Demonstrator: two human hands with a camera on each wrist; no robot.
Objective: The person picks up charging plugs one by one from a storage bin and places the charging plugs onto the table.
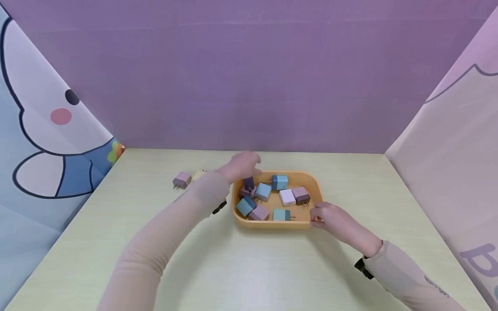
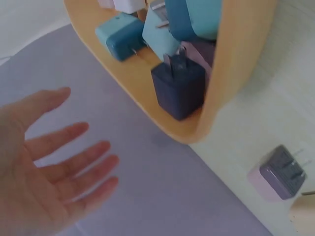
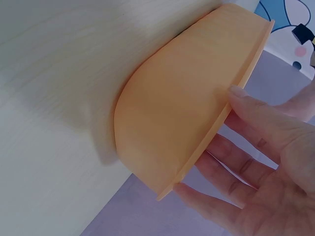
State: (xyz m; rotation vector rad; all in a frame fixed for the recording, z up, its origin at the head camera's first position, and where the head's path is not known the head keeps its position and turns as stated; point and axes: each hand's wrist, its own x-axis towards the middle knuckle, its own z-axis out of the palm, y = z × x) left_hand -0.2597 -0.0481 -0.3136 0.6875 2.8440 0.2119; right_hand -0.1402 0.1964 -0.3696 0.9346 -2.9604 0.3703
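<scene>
From afar I judged steadying best, my right grip [image 1: 335, 221] pinching the tray [image 1: 272, 225] at four o'clock, left grip [image 1: 242, 165] spread near ten.

This looks like a small screened-off recording booth; whether it stands in a home, an office or a lab cannot be told. A plain purple backdrop [image 1: 249, 77] rises along the far edge of the pale counter [image 1: 272, 268], with a left panel [image 1: 43, 103] bearing a big cartoon figure and a right panel [image 1: 451, 151] with printed outlines along its side edges. Small black devices [image 1: 363, 268] sit at the person's wrists.
</scene>
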